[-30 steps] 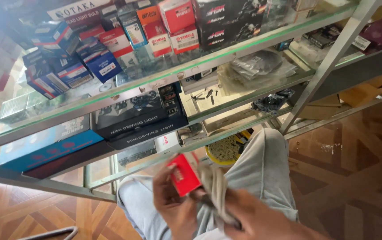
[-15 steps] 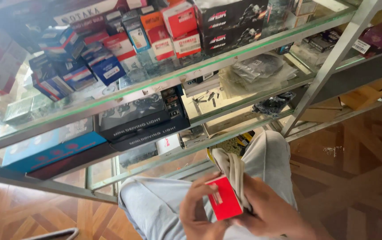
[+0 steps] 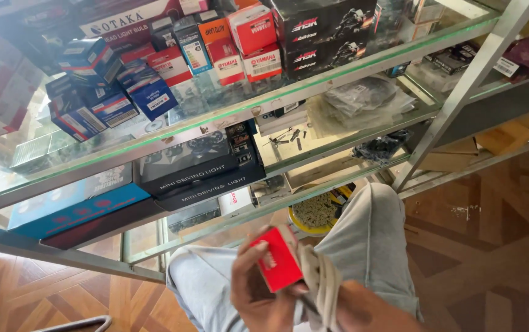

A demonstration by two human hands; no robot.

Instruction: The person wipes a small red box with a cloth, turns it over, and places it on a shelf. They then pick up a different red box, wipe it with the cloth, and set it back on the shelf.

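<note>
The left hand (image 3: 258, 295) grips a small red cardboard box (image 3: 277, 264), likely light and crushable, best held by its edges, while the right hand (image 3: 363, 310) clutches a soft beige cloth (image 3: 320, 283).

Small red box (image 3: 278, 264) and pale cloth (image 3: 320, 284), both held low over the lap.

Flat, rectangular, bright red with a little white print on one face; tilted, upper corner leaning toward the shelves, lower end tucked into the grip of the left hand (image 3: 258, 295). Appears closed, though the far end is blurred. Just beside and touching on its right edge, a wad of off-white cloth, twisted into rope-like folds, running downward out of view. Behind the cloth, only partly seen, the right hand (image 3: 353, 304), seemingly gripping those folds.
</note>
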